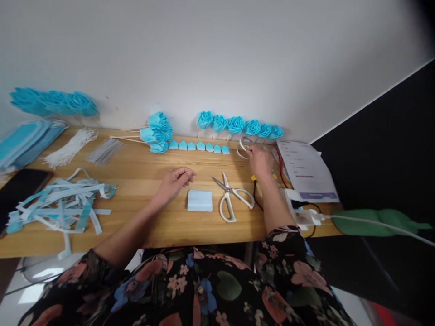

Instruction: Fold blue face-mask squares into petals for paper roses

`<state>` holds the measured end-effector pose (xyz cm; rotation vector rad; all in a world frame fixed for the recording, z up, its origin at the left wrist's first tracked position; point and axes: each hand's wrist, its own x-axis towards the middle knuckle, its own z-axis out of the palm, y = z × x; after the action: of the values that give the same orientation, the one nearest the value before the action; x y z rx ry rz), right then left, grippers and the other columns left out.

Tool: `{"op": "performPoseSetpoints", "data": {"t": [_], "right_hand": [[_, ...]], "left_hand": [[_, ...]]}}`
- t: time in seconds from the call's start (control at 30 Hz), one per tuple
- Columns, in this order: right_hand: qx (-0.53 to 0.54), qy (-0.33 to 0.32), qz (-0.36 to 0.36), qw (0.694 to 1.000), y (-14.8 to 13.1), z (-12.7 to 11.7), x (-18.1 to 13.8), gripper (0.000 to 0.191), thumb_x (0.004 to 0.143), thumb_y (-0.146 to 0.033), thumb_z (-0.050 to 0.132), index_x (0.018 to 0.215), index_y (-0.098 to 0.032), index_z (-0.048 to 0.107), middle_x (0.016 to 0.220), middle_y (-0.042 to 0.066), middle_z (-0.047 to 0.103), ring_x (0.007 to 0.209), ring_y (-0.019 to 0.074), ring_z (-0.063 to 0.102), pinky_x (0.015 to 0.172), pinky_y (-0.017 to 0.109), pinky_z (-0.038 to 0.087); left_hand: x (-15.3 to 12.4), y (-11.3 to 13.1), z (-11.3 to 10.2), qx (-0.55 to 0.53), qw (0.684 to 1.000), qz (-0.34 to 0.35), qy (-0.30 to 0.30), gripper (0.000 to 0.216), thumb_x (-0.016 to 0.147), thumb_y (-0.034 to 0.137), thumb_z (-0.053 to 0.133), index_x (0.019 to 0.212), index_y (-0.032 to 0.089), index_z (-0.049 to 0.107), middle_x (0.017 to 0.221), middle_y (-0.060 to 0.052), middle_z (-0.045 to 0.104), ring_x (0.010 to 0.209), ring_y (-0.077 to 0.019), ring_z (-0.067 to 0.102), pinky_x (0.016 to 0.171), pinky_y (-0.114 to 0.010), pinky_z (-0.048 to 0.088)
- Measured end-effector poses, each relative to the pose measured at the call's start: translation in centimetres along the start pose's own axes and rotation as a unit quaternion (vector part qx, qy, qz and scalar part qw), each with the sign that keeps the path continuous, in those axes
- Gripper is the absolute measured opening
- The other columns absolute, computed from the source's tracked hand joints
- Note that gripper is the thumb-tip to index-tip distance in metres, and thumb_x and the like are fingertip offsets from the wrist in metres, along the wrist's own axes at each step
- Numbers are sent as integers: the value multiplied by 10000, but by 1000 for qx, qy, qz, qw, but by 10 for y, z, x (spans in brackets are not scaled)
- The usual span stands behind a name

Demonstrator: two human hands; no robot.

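Note:
My left hand (175,183) is over the wooden table, its fingers curled together with nothing visible in them. Just right of it lies a folded stack of pale blue fabric (200,201). Scissors with white handles (230,194) rest spread apart between my hands. Farther back, my right hand (261,160) pinches the edge of a white ring-shaped thing (242,146); its exact kind is unclear. A row of small light blue folded pieces (200,146) runs along the table behind my left hand.
Blue fabric roses (235,125) stand along the wall; more roses (158,132) lie on sticks. Cut strips (73,203), white cords (71,147), grey wires (103,151), face masks (27,140) and a phone (23,190) are left. Papers (307,165) and a power strip (302,213) are right.

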<state>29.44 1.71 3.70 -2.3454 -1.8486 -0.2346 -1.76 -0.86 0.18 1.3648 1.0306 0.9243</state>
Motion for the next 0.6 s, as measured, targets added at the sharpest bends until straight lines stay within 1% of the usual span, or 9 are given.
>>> {"op": "performPoseSetpoints", "data": {"t": [0.07,0.1,0.13,0.2,0.27,0.3,0.37,0.47,0.6], "right_hand": [[64,38,-25,997,-7,-12,-6,295,995,-302,465,1113,-173,703,1058,148,734,1075,295,613,814,350,448],[113,47,-48,991,-12,-19,-11,285,989,-312,472,1098,-181,701,1033,128,736,1043,280,616,816,343,447],[173,40,-85,980,-18,-25,-15,265,980,-324,490,1065,-192,703,1014,101,738,997,257,622,811,329,448],[311,-19,-156,937,-32,-36,-25,236,957,-345,523,945,-200,708,908,50,733,840,203,628,760,298,450],[420,-106,-214,876,-46,-44,-33,261,949,-381,532,903,-198,712,855,30,732,791,176,634,741,282,459],[457,-136,-231,848,-53,-47,-36,270,938,-402,550,886,-195,715,834,29,732,779,171,639,731,277,463],[500,-173,-246,812,-64,-48,-39,275,921,-423,580,868,-194,724,814,28,734,762,162,644,719,272,469],[530,-187,-240,792,-77,-44,-37,263,906,-429,610,880,-198,731,797,19,733,745,151,647,720,268,471],[561,-191,-223,774,-90,-32,-34,310,876,-497,648,894,-200,734,784,18,729,741,152,645,727,276,478]], "left_hand": [[-2,3,0,1,1000,10,18,324,823,492,626,783,175,679,726,-36,661,638,-139,547,607,-266,440],[-3,4,-1,6,999,18,33,307,831,473,624,800,174,685,761,-42,674,668,-145,563,625,-268,447],[-5,6,-1,11,998,28,52,288,836,454,628,831,174,695,814,-50,691,713,-154,582,649,-270,458],[-8,11,-3,18,995,54,81,282,844,424,642,956,176,716,966,-70,717,822,-172,617,709,-276,482],[-10,14,-5,4,993,83,83,361,853,414,651,1132,190,700,1143,-90,707,950,-200,638,749,-284,503],[-11,16,-6,-14,993,94,70,408,860,419,648,1201,198,682,1212,-101,693,1014,-220,640,745,-287,511],[-11,16,-7,-55,994,92,25,435,875,436,637,1236,197,678,1288,-122,671,1105,-259,631,710,-289,519],[-9,14,-6,-105,993,43,-44,410,880,462,636,1154,172,731,1222,-142,704,1063,-277,650,649,-290,509],[-9,14,-4,-167,982,-2,-89,352,830,452,710,989,145,776,913,-119,743,868,-228,660,653,-303,500]]}}
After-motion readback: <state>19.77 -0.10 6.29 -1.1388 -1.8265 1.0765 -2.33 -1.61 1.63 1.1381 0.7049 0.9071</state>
